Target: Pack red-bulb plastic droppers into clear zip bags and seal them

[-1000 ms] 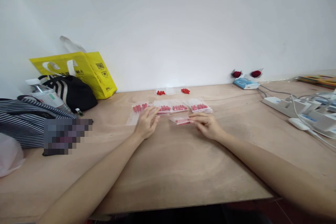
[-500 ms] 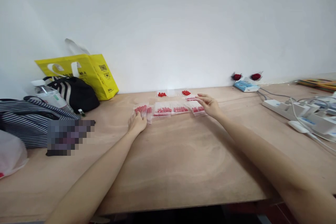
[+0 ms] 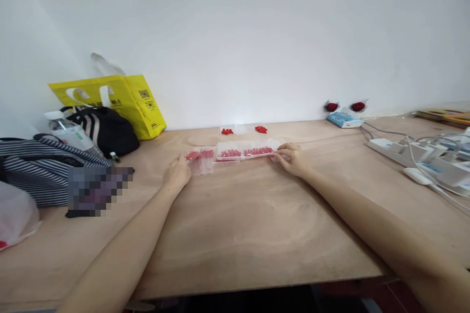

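Small clear bags with red pieces lie in a row across the middle of the wooden table. My left hand [image 3: 177,172] pinches the left edge of the leftmost bags [image 3: 200,159], which overlap. Next to them lies a middle bag [image 3: 229,152]. At the row's right end my right hand [image 3: 293,158] has thumb and fingers closed on the edge of a right bag [image 3: 259,149]. Behind the row, near the wall, are two more small clusters of red pieces, a left cluster [image 3: 226,131] and a right cluster [image 3: 261,129], on clear plastic.
At the left stand a yellow bag [image 3: 147,112], a black bag [image 3: 113,134], a plastic bottle [image 3: 75,134] and a striped bag [image 3: 36,168]. Power strips [image 3: 422,156] with cables lie at the right. A blue tissue pack [image 3: 344,120] sits by two dark red roses.
My left hand has moved left to the outer edge of the left bags. My right hand has come slightly nearer and lower, and the bag it holds now lies over the row's right part.
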{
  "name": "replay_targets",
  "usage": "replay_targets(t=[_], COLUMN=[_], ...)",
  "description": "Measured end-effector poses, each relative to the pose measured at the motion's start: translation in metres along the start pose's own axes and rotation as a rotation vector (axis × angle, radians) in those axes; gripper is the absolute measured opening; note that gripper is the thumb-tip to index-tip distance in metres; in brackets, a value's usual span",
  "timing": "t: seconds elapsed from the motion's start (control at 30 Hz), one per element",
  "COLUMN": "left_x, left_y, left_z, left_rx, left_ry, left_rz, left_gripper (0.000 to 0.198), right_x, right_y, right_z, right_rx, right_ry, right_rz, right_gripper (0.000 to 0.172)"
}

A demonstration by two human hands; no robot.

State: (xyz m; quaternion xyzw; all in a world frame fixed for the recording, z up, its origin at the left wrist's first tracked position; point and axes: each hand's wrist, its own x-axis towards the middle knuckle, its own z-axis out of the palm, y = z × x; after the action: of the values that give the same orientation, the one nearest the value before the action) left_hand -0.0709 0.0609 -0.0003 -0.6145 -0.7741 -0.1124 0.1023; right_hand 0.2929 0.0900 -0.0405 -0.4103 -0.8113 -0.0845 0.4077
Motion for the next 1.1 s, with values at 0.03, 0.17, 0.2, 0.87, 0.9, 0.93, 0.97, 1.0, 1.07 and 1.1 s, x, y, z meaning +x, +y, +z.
replay_targets(t=[0.03, 0.17, 0.2, 0.87, 0.9, 0.93, 0.97, 1.0, 1.07, 1.1], left_x=[0.001, -0.003, -0.008, -0.03, -0.03, -0.031, -0.032, -0.034, -0.04, -0.044], left_y=[-0.001, 0.004, 0.009, 0.116, 0.116, 0.115, 0.113, 0.11, 0.102, 0.097], left_z=[-0.001, -0.009, -0.01, 0.015, 0.015, 0.014, 0.013, 0.011, 0.007, 0.005], left_rx=[-0.028, -0.219, -0.289, -0.559, -0.528, -0.503, -0.487, -0.478, -0.474, -0.48], left_ry=[0.042, 0.321, 0.362, -0.017, -0.021, -0.023, -0.021, -0.015, 0.009, 0.026], left_rz=[-0.003, 0.149, 0.245, 1.163, 1.148, 1.136, 1.127, 1.122, 1.119, 1.126], left_gripper=[0.034, 0.032, 0.032, 0.035, 0.038, 0.041, 0.045, 0.048, 0.05, 0.047], right_x=[-0.006, -0.027, -0.029, -0.024, -0.023, -0.023, -0.023, -0.023, -0.023, -0.023], right_y=[-0.005, -0.026, -0.032, -0.055, -0.056, -0.057, -0.057, -0.057, -0.055, -0.055], right_z=[-0.003, -0.011, -0.013, -0.013, -0.013, -0.013, -0.013, -0.013, -0.013, -0.014], right_rx=[-0.008, 0.021, 0.041, 0.119, 0.104, 0.082, 0.054, 0.023, -0.027, -0.042], right_ry=[0.03, -0.052, -0.076, -0.075, -0.082, -0.081, -0.079, -0.077, -0.07, -0.066], right_rz=[-0.03, -0.199, -0.217, -0.47, -0.485, -0.499, -0.512, -0.525, -0.55, -0.563], right_gripper=[0.018, 0.017, 0.018, 0.026, 0.023, 0.02, 0.018, 0.017, 0.02, 0.021])
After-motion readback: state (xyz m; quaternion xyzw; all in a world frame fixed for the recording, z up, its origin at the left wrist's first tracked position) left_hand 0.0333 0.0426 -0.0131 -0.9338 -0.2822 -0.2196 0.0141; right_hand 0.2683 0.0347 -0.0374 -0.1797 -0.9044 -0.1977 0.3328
